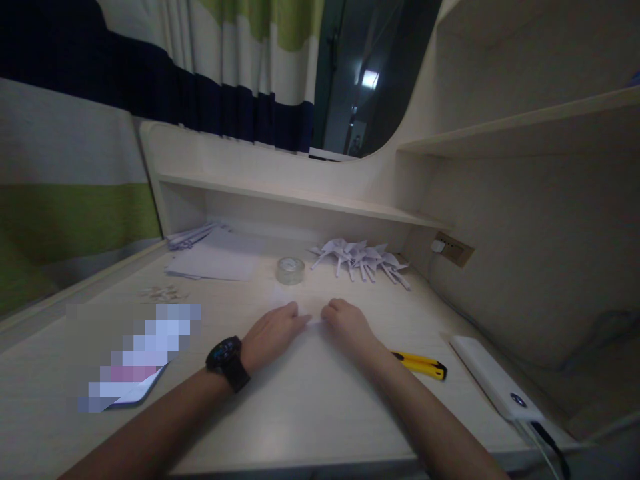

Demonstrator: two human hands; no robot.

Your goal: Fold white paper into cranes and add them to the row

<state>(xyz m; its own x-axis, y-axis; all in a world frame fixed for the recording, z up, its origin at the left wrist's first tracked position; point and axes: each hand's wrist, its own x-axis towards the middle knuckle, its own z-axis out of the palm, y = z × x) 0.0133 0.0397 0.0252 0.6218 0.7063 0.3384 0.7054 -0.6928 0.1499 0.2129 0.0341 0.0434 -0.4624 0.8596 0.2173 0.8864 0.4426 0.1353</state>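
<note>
Between my two hands, low over the middle of the desk, is a thin white piece of paper. My left hand, with a black watch on its wrist, pinches the paper's left end. Closed fingers of my right hand grip the other end and hide most of it. A roll of clear tape stands just beyond my hands. Behind it to the right lie several white paper pinwheels with rolled paper sticks. Partly covered by my right forearm is a yellow utility knife.
A stack of white paper lies at the back left, small pale scraps in front of it. Nearer is a phone, its screen blurred out. At right sits a white power strip or box with cables. A low shelf runs along the back.
</note>
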